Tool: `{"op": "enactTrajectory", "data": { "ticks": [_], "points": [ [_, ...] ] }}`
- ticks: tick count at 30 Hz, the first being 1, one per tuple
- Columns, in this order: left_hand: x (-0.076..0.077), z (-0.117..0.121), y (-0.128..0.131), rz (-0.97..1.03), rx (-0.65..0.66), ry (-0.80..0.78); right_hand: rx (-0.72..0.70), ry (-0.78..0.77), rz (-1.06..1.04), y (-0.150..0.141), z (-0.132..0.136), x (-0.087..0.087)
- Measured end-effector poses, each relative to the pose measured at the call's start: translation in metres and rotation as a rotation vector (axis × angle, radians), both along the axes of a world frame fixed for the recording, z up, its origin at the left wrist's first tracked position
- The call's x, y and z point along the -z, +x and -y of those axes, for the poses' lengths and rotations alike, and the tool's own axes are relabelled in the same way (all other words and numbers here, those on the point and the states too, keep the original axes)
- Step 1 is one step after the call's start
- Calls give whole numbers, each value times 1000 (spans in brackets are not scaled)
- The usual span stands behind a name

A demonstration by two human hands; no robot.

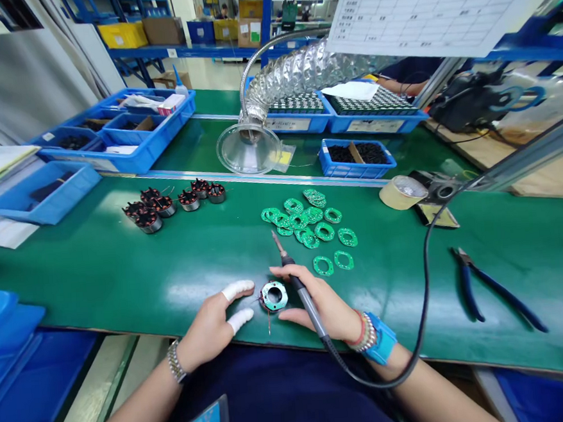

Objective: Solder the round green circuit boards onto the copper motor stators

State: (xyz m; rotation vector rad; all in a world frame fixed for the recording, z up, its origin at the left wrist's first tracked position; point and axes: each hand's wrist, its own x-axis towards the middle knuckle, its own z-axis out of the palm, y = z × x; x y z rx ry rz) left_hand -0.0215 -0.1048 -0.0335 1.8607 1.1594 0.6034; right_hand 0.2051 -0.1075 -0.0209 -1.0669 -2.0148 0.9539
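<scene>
A motor stator (267,306) with a green ring-shaped circuit board (274,296) on top sits on the mat near the front edge, a thin wire sticking out toward me. Just left of it is my left hand (216,318), thumb and forefinger apart, both in white finger covers, with a small gap to the stator. My right hand (322,301) holds a soldering iron (307,299), its tip pointing up and away; the thumb and forefinger are spread at the stator's right side. Whether they touch it I cannot tell. Several loose green ring boards (324,232) lie beyond.
Several motor stators (150,220) stand at the left. Blue cutters (489,286), a tape roll (402,191) and an iron stand (441,190) are at the right. A fume extraction funnel (249,150) hangs behind the boards. Blue bins (355,164) line the back; the iron's cable (426,291) loops over my right forearm.
</scene>
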Motion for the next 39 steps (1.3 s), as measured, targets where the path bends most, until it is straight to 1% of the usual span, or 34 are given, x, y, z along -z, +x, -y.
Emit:
{"op": "enactTrajectory", "data": {
  "ticks": [2, 4, 7, 9, 11, 15, 18, 22, 25, 30, 32, 35, 39],
  "points": [
    [-4, -5, -3, 74, -39, -99, 35, 8, -4, 1, 1, -1],
    [-7, -10, -1, 173, -59, -206, 68, 35, -16, 1, 2, -2],
    [-8, -16, 7, 292, -33, -367, 98, 104, -25, -3, 5, -3],
    [-8, -17, 10, 332, -21, -431, 106, 139, -26, -6, 6, -4],
    [-9, -17, 11, 355, -9, -441, 100, 161, -35, -10, 6, -6],
    [-12, -14, 16, 354, 24, -405, 81, 188, -60, -17, 4, -7],
    [-13, -13, 21, 344, 41, -422, 83, 209, -65, -19, 4, -6],
    [-11, -11, 25, 377, 44, -484, 100, 305, -63, -22, 3, -4],
    [-8, -12, 23, 421, 42, -505, 73, 373, -26, -25, 1, -3],
    [-4, -11, 20, 478, 51, -540, 41, 361, 10, -26, 0, -1],
    [-4, -11, 20, 487, 24, -543, 35, 365, 16, -26, 1, 0],
    [-2, -9, 22, 531, -40, -592, 37, 364, 22, -26, 3, 1],
    [-1, -9, 26, 569, -70, -647, 69, 360, 7, -27, 8, 0]
  ]
}}
